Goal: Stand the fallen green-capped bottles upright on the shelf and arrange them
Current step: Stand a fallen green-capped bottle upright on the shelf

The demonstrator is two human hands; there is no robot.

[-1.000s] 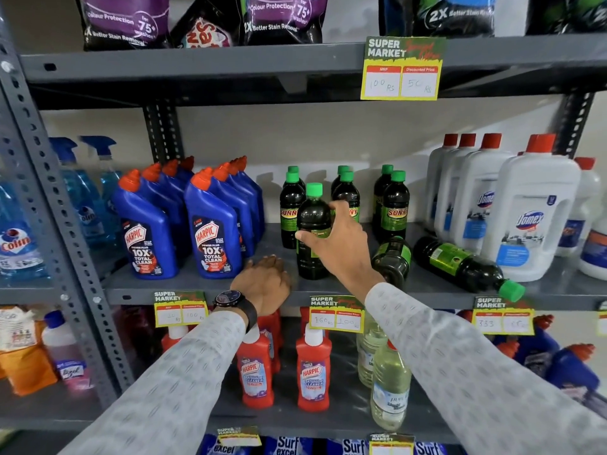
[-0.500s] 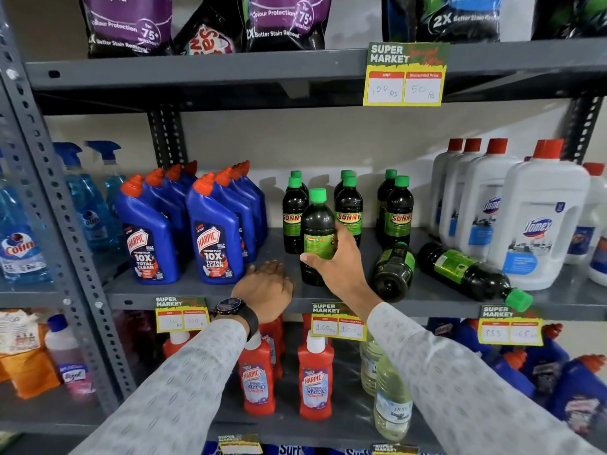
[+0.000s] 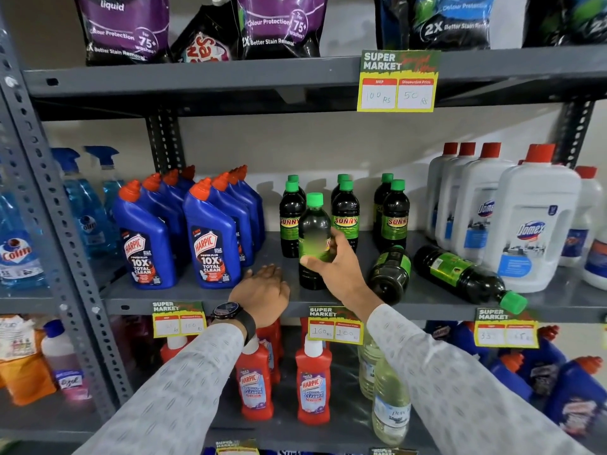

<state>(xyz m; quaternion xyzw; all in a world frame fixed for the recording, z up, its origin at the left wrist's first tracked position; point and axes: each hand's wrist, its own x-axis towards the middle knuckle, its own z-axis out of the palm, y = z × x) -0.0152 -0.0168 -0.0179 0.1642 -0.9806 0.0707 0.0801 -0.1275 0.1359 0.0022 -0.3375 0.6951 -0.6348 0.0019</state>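
Observation:
My right hand [image 3: 338, 267] grips a dark green-capped bottle [image 3: 313, 231] that stands upright near the front of the grey middle shelf [image 3: 210, 298]. Its label looks blurred. Behind it, several matching green-capped bottles [image 3: 395, 215] stand in pairs. Two more lie fallen to the right: one bottle [image 3: 391, 270] points its base at me, another bottle [image 3: 466, 277] lies on its side with its cap over the shelf's front edge. My left hand [image 3: 262, 290] rests flat on the shelf's front edge, holding nothing.
Blue Harpic bottles [image 3: 210, 238] stand left of the green-capped group, white Domex jugs [image 3: 532, 224] to the right. Price tags [image 3: 335, 326] hang on the shelf front. Red Harpic bottles [image 3: 313, 382] and clear bottles fill the lower shelf; pouches sit on the top shelf.
My right hand slid from the bottle's front down around its right side, and its label now shows blurred. My left hand stayed on the shelf edge.

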